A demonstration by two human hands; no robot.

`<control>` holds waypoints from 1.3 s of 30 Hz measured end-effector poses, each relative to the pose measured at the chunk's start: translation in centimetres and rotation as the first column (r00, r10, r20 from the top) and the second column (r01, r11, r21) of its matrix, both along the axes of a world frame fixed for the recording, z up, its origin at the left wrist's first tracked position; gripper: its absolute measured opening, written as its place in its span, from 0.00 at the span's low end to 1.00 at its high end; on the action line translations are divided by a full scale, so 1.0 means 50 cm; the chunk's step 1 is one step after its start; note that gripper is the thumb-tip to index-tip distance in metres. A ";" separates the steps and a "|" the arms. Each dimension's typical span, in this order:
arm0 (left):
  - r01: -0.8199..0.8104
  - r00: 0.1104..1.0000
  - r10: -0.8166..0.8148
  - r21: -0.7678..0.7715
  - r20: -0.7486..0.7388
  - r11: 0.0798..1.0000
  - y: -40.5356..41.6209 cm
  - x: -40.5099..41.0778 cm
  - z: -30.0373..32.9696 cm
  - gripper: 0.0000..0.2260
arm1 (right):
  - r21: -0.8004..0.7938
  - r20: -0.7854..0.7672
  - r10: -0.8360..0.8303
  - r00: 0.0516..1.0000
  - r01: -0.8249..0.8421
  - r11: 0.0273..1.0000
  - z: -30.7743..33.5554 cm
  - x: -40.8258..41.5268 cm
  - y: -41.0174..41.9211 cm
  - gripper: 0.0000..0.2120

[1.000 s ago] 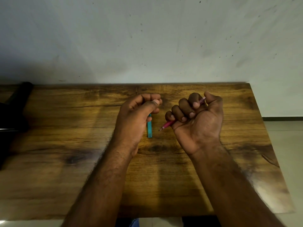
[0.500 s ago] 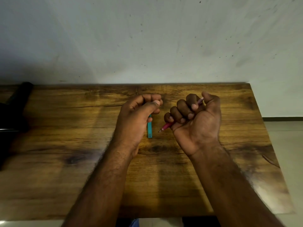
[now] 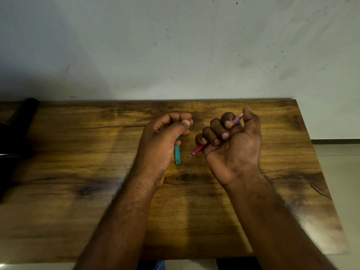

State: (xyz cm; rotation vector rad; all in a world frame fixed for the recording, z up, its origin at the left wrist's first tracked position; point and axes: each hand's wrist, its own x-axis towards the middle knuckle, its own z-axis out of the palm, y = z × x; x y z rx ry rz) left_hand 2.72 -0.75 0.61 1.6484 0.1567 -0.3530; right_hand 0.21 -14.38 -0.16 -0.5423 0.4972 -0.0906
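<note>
A: Pink pen (image 3: 198, 149) gripped in right hand (image 3: 231, 147), fingers curled round the barrel, palm turned up. Tip poking out low toward 7 o'clock, clear end (image 3: 239, 117) sticking up by the thumb toward 1 o'clock.

B: And the left hand (image 3: 164, 139)?

A: Curled too, thumb laid over the fingers, holding a teal stick (image 3: 177, 153). Lower end of it hanging straight toward 6 o'clock, close over the table (image 3: 78, 221); touching the wood or not, cannot tell.

B: Gap between the two things?

A: Narrow. Pen tip just beside the stick's lower end, at its 3 o'clock, apart from it.

B: Any box, cup or tray?

A: Just wood, dark-grained and glossy.

B: Edges, then?

A: Far edge at 12 o'clock, tight against a pale wall (image 3: 175, 45), near the knuckles. Right edge at 3 o'clock, slanting, with tiled floor (image 3: 339, 182) beyond. Near edge at 6 o'clock, under both forearms. Something black (image 3: 17, 129) at 9 o'clock, over the left end of the table.

B: Open room?

A: Bare wood at 8 o'clock of the left hand and at 4 o'clock of the right.
</note>
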 end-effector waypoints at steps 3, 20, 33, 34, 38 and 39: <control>0.005 1.000 -0.005 0.003 0.000 1.000 0.001 -0.001 0.000 0.08 | -0.032 0.002 -0.021 1.000 0.021 0.999 0.001 0.000 -0.001 0.23; 0.007 1.000 -0.007 0.005 -0.004 1.000 0.001 0.000 0.001 0.08 | -0.043 0.007 0.022 1.000 -0.021 0.999 0.006 0.001 0.004 0.22; -0.001 1.000 0.001 -0.005 -0.008 1.000 0.000 -0.001 0.005 0.08 | -0.006 0.010 0.011 1.000 -0.011 1.000 0.007 0.001 0.003 0.23; -0.001 1.000 0.001 -0.005 -0.006 1.000 -0.001 -0.001 0.006 0.08 | -0.011 0.012 0.013 1.000 -0.013 1.000 0.007 0.001 0.004 0.23; -0.004 1.000 0.004 -0.005 -0.004 1.000 -0.001 -0.001 0.006 0.08 | -0.032 0.023 0.009 1.000 -0.009 0.999 0.009 0.000 0.004 0.21; -0.005 1.000 0.005 -0.004 -0.004 1.000 -0.001 0.000 0.005 0.08 | -0.025 0.026 0.009 1.000 -0.009 1.000 0.009 0.001 0.003 0.21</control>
